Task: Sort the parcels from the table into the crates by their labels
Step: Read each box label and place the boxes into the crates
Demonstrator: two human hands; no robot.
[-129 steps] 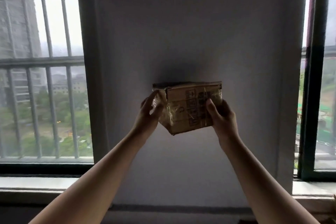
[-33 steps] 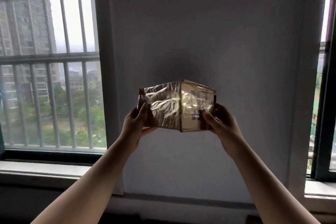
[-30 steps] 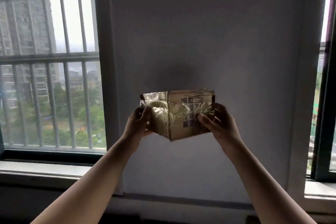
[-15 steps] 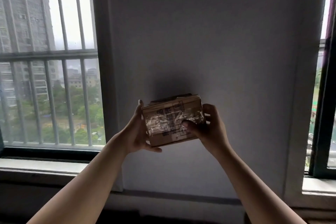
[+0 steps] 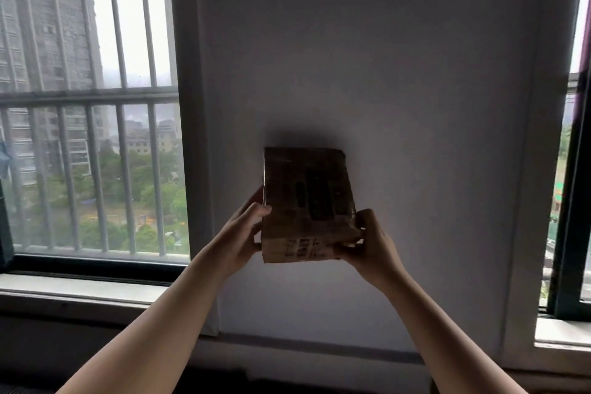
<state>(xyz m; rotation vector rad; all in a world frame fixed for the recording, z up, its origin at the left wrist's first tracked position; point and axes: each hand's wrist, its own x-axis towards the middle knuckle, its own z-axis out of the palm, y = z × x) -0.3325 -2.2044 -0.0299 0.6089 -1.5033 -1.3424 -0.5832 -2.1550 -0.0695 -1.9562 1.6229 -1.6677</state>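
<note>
I see the parcel in mid-air at chest height, carried by nothing but my two hands, with no table or crate in view. It stands on end, its broad brown face turned towards me and its top tipped slightly away. Dark print marks that face and a paler printed strip runs along the bottom edge, but all of it is too dim to read.

My left hand grips the lower left edge, thumb on the near face and fingers curled behind. My right hand cups the lower right corner, fingers wrapped underneath. Both have firm hold of the low end only.

Behind it is a plain grey wall, flanked by a barred window on the left and a second window on the right.

I judge the main risk to be a misread label: the light comes from the windows on either side and leaves the face in shadow, so it could go to the wrong crate. The tall end is unsupported, so a quick turn could topple it out of my grip.
</note>
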